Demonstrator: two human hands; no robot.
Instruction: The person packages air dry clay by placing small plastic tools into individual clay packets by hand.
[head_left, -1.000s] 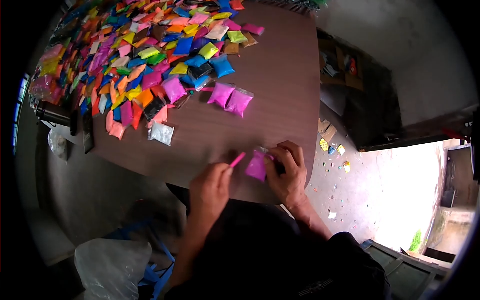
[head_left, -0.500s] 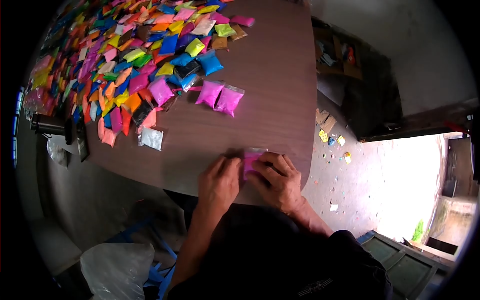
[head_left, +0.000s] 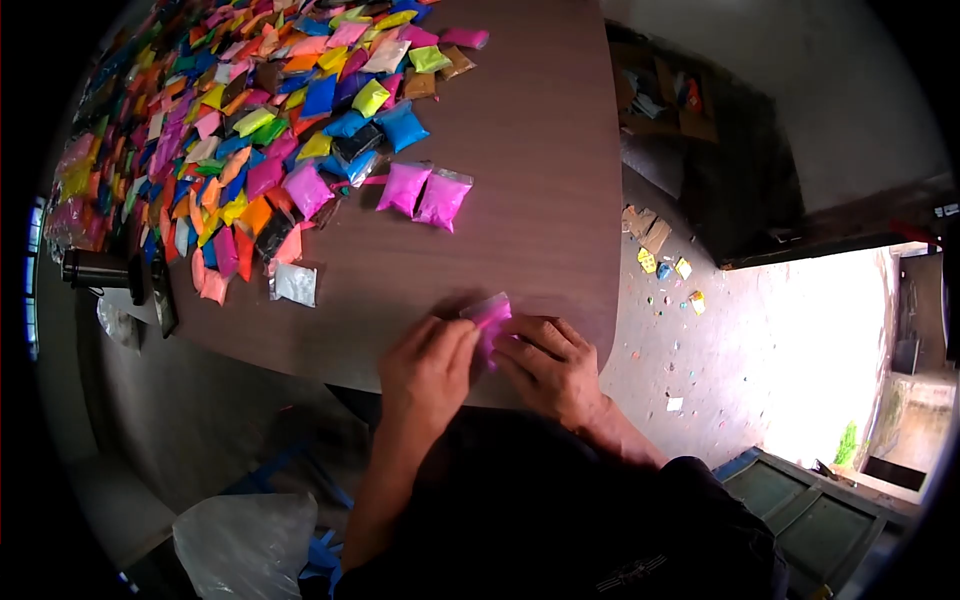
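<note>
Near the table's front edge, a magenta packet (head_left: 490, 316) with a clear top edge is held between both hands. My left hand (head_left: 428, 366) has its fingers closed at the packet's left side; the pink stick seen earlier cannot be made out. On the right side, my right hand (head_left: 550, 366) pinches the same packet, fingers bent over it. Two pink-purple packets, one (head_left: 404, 188) beside the other (head_left: 443, 200), lie farther up the brown table (head_left: 520, 130). A white packet (head_left: 295, 285) lies to the left, beside the pile.
A large pile of coloured packets (head_left: 262, 125) covers the table's left part. A dark cylinder (head_left: 95, 268) is at the left edge. Below are a clear plastic bag (head_left: 245, 540) and a blue stool (head_left: 320, 555). Scraps and cardboard (head_left: 650, 230) lie on the floor at right.
The pink stick in my left hand has come up to the packet and dropped from sight. My left hand now meets the packet, which has tilted. The whole view has shifted slightly.
</note>
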